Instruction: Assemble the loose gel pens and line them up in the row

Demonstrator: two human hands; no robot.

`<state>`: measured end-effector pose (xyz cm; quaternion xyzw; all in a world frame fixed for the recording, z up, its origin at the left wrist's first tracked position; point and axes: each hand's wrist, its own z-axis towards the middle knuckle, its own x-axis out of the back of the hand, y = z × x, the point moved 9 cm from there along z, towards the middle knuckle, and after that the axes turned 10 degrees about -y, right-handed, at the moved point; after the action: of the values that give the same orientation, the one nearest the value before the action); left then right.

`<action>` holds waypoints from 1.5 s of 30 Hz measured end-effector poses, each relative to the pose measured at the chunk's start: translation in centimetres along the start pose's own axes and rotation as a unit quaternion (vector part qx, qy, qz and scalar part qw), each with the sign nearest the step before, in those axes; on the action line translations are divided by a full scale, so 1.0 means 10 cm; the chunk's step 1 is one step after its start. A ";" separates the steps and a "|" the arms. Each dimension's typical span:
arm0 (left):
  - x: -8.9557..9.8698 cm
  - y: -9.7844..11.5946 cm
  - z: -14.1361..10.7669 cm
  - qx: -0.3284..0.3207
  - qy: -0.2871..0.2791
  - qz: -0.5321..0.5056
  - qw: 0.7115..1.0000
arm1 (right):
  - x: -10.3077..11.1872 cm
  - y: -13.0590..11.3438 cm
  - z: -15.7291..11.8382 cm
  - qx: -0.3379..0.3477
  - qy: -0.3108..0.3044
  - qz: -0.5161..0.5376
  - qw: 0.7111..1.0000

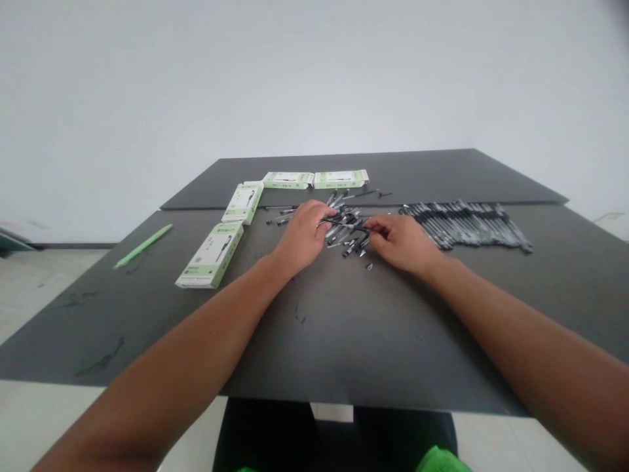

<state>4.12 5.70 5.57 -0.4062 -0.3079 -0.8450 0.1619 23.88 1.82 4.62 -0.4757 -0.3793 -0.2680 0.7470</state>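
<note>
My left hand (308,231) is closed on one end of a slim black-and-clear pen (345,225). The fingers of my right hand (397,237) pinch its other end, so it lies almost level between the two hands. Whether it is one whole pen or separate parts, I cannot make out. Below and behind it spreads a loose pile of clear and black pen parts (350,246), partly hidden by my hands. A small pointed piece (369,267) lies on the table just in front of my right fingertips. Right of that hand is a tight row of pens (472,226) laid side by side.
Two white-and-green pen boxes (341,179) lie end to end at the back. Two more boxes (211,255) run down the left side. Farther left lies a green stick-like pen (143,246). The dark table (344,341) has a seam across it; a white wall stands behind.
</note>
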 end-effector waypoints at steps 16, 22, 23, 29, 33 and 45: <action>-0.06 -0.42 -0.02 0.106 0.061 -0.194 0.973 | 0.00 0.11 0.00 -0.051 0.013 0.032 0.998; -0.14 -0.57 -0.04 0.191 0.054 -0.320 0.926 | 0.02 0.15 0.00 -0.070 0.021 0.018 0.997; -0.14 -0.56 -0.04 0.201 0.055 -0.337 0.918 | 0.03 0.15 0.00 -0.069 0.020 0.019 0.997; -0.14 -0.45 -0.04 0.202 0.053 -0.412 0.887 | 0.03 0.14 -0.01 -0.070 0.021 0.023 0.997; -0.16 -0.40 -0.02 0.172 0.044 -0.461 0.870 | 0.03 0.15 -0.01 -0.078 0.025 0.031 0.996; -0.21 -0.29 -0.03 0.161 -0.015 -0.430 0.888 | -0.01 0.10 -0.01 -0.036 0.020 0.071 0.997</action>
<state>3.74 7.76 2.64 -0.2152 -0.5866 -0.7644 -0.1589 24.60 2.13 4.04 -0.5225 -0.3200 -0.2374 0.7538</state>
